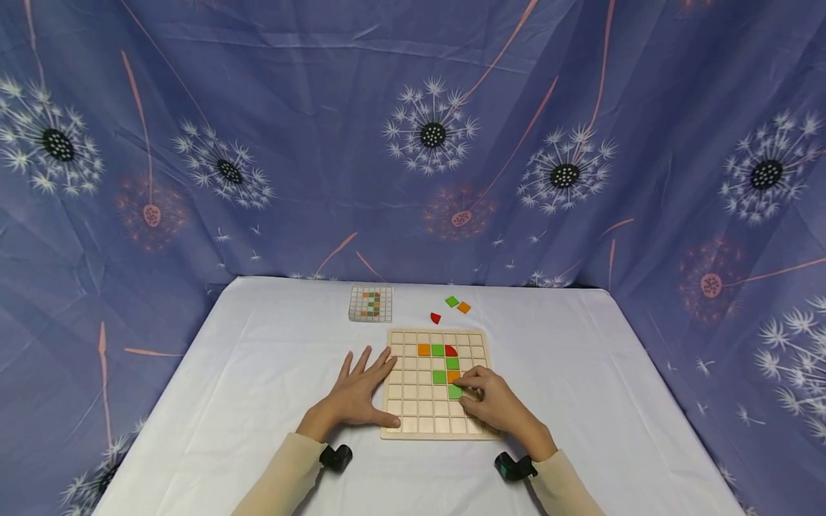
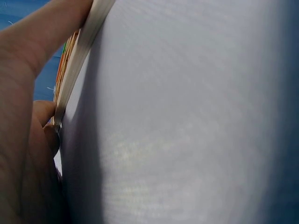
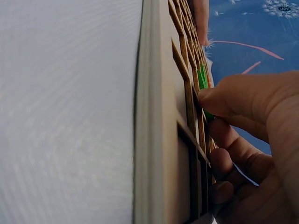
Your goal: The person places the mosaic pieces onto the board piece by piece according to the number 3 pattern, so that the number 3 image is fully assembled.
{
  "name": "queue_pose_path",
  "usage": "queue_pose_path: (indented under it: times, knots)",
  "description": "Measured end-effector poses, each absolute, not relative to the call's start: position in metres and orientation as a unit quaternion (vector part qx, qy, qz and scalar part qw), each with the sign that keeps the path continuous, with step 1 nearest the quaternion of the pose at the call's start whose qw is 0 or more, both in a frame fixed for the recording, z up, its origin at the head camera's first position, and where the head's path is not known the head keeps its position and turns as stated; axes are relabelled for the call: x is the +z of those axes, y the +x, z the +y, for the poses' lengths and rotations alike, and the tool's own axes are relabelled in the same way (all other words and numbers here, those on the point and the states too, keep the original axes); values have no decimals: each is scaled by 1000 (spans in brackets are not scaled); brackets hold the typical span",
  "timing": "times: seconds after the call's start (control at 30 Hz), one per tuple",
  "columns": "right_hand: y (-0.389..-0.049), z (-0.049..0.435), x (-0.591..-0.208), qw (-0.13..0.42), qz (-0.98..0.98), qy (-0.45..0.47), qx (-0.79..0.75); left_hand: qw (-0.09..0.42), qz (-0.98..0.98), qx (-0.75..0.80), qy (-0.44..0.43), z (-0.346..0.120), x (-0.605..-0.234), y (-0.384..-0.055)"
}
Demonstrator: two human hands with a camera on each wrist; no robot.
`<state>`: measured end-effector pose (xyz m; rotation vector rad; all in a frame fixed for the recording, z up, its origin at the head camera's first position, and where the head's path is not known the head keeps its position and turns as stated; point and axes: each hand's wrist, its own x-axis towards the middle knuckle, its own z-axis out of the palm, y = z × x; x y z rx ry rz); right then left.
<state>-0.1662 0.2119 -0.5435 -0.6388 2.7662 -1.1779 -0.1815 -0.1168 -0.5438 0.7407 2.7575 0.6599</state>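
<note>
A wooden grid board (image 1: 413, 408) lies on the table with several coloured tiles in its cells. My left hand (image 1: 355, 393) spreads over its left edge, thumb at the lower left corner and fingertips near the upper left. With thumb and fingers my right hand (image 1: 493, 401) pinches a green tile (image 1: 454, 392) at a cell right of the middle. Just above it sits an orange tile (image 1: 454, 376), partly behind the fingers. Higher up are another orange tile (image 1: 424, 350) and a red quarter-round tile (image 1: 450, 351). In the right wrist view, green (image 3: 203, 79) shows past the thumb.
Behind the board lie a loose green tile (image 1: 452, 301), a loose orange tile (image 1: 464, 307) and a red quarter-round piece (image 1: 435, 317). A small clear block (image 1: 371, 304) with a gridded tile pattern stands at the back left. White cloth (image 1: 258, 358) covers the table.
</note>
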Motion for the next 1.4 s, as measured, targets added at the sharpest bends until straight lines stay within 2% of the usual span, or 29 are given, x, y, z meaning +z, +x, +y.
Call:
queue_pose_path:
  times: [0.7, 1.4]
  knots:
    - [-165, 214, -539, 58, 900, -220, -372, 101, 937, 222, 252, -117, -547, -181]
    - [-168, 216, -528, 26, 894, -271, -356, 99, 935, 227, 253, -116, -545, -180]
